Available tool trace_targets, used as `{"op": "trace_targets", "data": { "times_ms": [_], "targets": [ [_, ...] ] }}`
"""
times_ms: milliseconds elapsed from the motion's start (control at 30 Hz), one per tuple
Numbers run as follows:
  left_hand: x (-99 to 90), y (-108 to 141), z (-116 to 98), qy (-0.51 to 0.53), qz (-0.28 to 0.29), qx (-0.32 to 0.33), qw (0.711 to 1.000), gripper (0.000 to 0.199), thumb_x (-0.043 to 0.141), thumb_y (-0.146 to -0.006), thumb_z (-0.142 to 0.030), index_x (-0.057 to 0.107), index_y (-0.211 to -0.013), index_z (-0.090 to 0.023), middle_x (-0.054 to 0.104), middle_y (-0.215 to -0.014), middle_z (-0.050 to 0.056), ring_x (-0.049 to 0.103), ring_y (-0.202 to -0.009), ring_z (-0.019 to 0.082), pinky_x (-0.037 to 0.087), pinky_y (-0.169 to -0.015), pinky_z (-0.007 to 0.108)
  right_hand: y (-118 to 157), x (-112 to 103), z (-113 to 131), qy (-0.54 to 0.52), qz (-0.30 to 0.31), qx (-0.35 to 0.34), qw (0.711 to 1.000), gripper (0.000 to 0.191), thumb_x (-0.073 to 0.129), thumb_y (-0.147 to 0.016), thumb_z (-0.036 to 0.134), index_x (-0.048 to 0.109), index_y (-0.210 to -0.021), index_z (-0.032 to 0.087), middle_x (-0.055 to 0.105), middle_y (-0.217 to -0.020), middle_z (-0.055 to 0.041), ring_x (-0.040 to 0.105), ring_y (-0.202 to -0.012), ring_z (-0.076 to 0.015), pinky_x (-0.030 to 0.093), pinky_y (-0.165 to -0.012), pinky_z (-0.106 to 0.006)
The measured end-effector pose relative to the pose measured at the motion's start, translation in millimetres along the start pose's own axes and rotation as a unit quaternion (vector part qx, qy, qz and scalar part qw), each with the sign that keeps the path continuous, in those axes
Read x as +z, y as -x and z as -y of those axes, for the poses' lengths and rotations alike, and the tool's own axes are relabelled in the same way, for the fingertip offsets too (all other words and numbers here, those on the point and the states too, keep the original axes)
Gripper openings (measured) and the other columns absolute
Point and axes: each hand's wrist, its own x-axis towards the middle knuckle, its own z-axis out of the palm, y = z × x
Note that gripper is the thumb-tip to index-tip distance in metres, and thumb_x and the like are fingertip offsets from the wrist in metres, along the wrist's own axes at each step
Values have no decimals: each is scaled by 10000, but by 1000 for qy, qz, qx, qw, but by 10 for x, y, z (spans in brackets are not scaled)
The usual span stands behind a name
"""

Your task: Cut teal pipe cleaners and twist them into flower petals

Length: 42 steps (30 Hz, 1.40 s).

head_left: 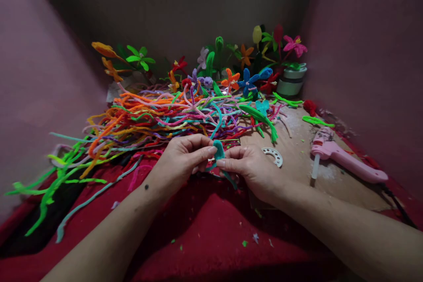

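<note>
A teal pipe cleaner (218, 150), bent into a small loop, is held between both hands above the red cloth. My left hand (190, 152) pinches the loop from the left with thumb and forefinger. From the right, my right hand (249, 165) grips its lower part, and a loose end hangs below the fingers. Just behind the hands lies a wide heap of pipe cleaners (158, 116) in many colours. A white ring-shaped disc with holes (277, 157) lies just right of my right hand.
A pink glue gun (350, 158) lies on a brown cardboard sheet (297, 132) at the right. Several pipe-cleaner flowers, such as a blue one (247, 83), stand along the back, beside a pale pot (292, 80). Scraps dot the red cloth (211, 233). Pinkish walls rise on both sides.
</note>
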Motion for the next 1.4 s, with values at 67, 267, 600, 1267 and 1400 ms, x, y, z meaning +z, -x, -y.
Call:
{"op": "trace_targets", "data": {
  "times_ms": [67,267,600,1267,1400],
  "targets": [
    [8,-1,-5,-4,-6,-4,1000,176,627,-724,-313,574,-695,-148,463,-517,-50,366,-439,44,258,-404,169,-1,-3,-6,-7,10,-4,1000,189,642,-688,293,574,-578,155,481,-449,45,371,-385,-56,252,-372,-198],
    [10,-6,-8,-33,-6,2,999,191,603,-730,-333,576,-688,-149,464,-518,-50,372,-438,47,285,-417,171,-13,-19,-27,4,13,-28,1000,223,571,-727,250,517,-527,169,435,-423,53,352,-373,-63,239,-362,-207],
    [93,28,-20,-92,-23,-9,995,116,559,-731,-255,539,-686,-150,466,-435,-69,354,-338,33,253,-344,142,18,47,45,65,-62,-69,994,146,565,-698,199,568,-558,157,453,-454,58,348,-415,-55,252,-415,-207],
    [81,-10,35,-47,-18,17,999,173,618,-711,-289,573,-797,-146,569,-619,-20,479,-482,64,361,-437,170,-56,-32,-54,-50,-22,-49,997,123,600,-693,229,545,-611,156,476,-470,47,392,-383,-61,268,-364,-194],
    [49,-28,46,-21,-5,-2,1000,194,632,-699,-311,593,-790,-144,615,-662,12,542,-546,107,414,-503,212,-89,-55,-77,-73,-6,-36,997,125,603,-706,255,581,-658,142,507,-503,29,421,-414,-64,310,-404,-194]
  ]
}}
